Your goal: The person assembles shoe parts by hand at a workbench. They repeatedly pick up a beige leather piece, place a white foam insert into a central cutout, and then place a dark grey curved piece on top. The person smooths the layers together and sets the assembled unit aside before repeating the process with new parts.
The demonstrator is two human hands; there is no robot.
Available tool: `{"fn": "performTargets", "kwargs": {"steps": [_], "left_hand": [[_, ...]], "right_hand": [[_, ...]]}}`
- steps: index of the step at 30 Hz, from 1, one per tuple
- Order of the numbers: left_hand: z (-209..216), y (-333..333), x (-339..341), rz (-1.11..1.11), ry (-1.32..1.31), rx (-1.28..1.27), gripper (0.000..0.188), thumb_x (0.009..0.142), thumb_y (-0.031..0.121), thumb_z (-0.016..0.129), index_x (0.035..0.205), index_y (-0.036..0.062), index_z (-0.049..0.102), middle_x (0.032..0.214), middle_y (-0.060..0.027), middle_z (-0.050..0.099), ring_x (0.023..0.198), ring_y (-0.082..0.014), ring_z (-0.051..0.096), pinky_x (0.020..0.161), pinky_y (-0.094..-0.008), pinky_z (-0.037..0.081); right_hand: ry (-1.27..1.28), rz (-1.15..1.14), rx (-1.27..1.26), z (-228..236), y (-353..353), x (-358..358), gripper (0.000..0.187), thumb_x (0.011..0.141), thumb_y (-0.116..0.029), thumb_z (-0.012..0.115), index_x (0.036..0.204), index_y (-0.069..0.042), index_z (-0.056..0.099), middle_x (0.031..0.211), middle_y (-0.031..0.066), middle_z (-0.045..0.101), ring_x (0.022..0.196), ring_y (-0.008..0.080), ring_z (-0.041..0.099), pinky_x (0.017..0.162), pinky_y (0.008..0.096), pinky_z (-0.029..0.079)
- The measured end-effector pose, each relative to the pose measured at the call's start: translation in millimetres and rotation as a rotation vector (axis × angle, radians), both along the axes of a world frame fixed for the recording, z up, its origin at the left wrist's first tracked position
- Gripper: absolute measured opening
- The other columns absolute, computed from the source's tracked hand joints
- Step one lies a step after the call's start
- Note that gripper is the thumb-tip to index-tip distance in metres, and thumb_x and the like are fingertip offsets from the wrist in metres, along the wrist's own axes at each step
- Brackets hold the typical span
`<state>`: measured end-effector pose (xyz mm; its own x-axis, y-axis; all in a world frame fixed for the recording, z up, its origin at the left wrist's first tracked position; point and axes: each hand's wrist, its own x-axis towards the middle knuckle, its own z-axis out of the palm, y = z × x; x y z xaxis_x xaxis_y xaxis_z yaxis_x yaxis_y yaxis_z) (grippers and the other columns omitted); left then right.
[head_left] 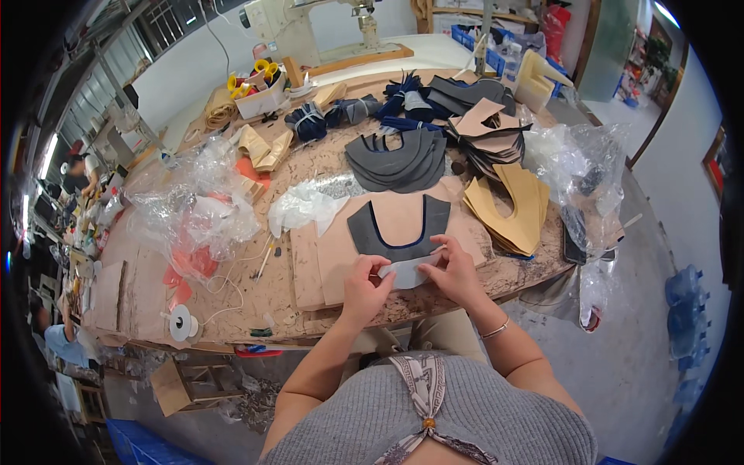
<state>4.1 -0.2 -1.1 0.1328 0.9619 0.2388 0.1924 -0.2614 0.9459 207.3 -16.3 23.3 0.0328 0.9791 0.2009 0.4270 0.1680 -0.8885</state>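
Observation:
A small, pale grey, slightly curved piece of sheet material (pixel 408 276) lies between my hands at the near edge of the work board. My left hand (pixel 367 291) pinches its left end, and my right hand (pixel 459 277) pinches the right end with thumb and fingers. Just beyond sits a dark grey U-shaped cut piece (pixel 400 253) with a blue inner edge, flat on a beige board (pixel 332 267). The fingers of my right hand reach its near right edge. A stack of similar dark grey pieces (pixel 394 164) rests farther back.
Tan cut pieces (pixel 515 205) are stacked at the right, near a dark phone-like object (pixel 574 235). Crumpled clear plastic (pixel 194 217) and a white spool (pixel 183 322) occupy the left. Rolled dark bundles (pixel 306 122) and a sewing machine (pixel 302 35) stand at the back.

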Motion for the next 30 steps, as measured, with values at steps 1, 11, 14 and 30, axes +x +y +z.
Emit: {"fn": "performTargets", "kwargs": {"steps": [1, 11, 14, 30], "left_hand": [[4.4, 1.2, 0.9, 0.013, 0.066, 0.047, 0.023, 0.078, 0.000, 0.071, 0.098, 0.0027, 0.060, 0.087, -0.0055, 0.061, 0.072, -0.0092, 0.058, 0.062, -0.0225, 0.049], [6.6, 20.4, -1.8, -0.022, 0.187, -0.136, 0.022, 0.077, 0.004, 0.073, 0.094, 0.0033, 0.058, 0.080, -0.0015, 0.061, 0.065, -0.0045, 0.056, 0.058, -0.0208, 0.047], [13.5, 20.5, -0.1, -0.018, 0.210, -0.143, 0.024, 0.077, 0.004, 0.073, 0.096, 0.0033, 0.058, 0.079, -0.0013, 0.060, 0.065, -0.0054, 0.056, 0.059, -0.0209, 0.047], [23.3, 37.4, -9.9, -0.020, 0.463, -0.021, 0.019, 0.076, -0.002, 0.062, 0.095, 0.0027, 0.063, 0.082, -0.0083, 0.061, 0.071, -0.0188, 0.061, 0.065, -0.0323, 0.051]], "right_hand": [[0.013, -0.008, -0.009, -1.6, 1.9, -0.5, 0.052, 0.076, -0.002, 0.075, 0.120, 0.002, 0.049, 0.072, 0.0051, 0.063, 0.062, 0.0087, 0.058, 0.060, 0.0224, 0.047], [-0.034, -0.041, -0.012, -3.6, 9.3, -2.9, 0.052, 0.076, -0.005, 0.075, 0.120, 0.004, 0.049, 0.066, 0.0065, 0.062, 0.058, 0.0107, 0.058, 0.057, 0.0246, 0.046], [-0.066, -0.050, -0.004, -4.7, 11.2, -3.4, 0.053, 0.075, -0.005, 0.076, 0.121, 0.003, 0.049, 0.065, 0.0073, 0.062, 0.058, 0.0132, 0.058, 0.057, 0.0261, 0.046], [-0.378, -0.021, 0.118, -7.5, 17.0, -9.6, 0.059, 0.073, -0.009, 0.075, 0.124, -0.001, 0.048, 0.074, 0.0098, 0.059, 0.081, 0.0303, 0.057, 0.075, 0.0404, 0.045]]}}
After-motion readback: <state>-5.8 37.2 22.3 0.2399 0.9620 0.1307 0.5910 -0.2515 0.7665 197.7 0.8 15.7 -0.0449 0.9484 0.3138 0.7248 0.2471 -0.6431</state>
